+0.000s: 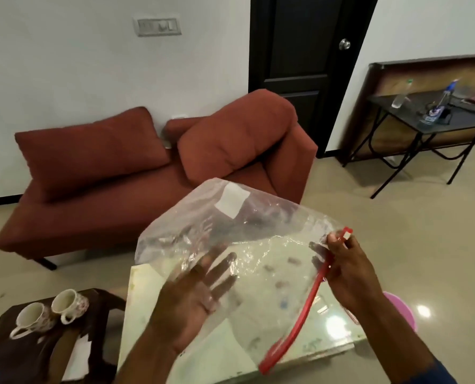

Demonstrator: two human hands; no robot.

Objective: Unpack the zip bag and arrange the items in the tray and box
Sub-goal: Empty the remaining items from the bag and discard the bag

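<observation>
A large clear zip bag [258, 236] with a red zip strip [300, 317] and a white label is held up over a glossy pale table [338, 336]. My right hand [350, 270] pinches the bag's red zip edge near its upper end. My left hand [192, 300] lies flat with fingers spread under the bag's lower left side, seen partly through the plastic. The bag looks empty; no items show inside it. No tray or box is in view.
Two patterned cups [50, 309] lie on a dark stool at the lower left. A red-brown sofa [136, 176] stands behind the table. A black folding table [435, 117] with bottles is at the right, and a pink tub [402, 309] sits on the floor.
</observation>
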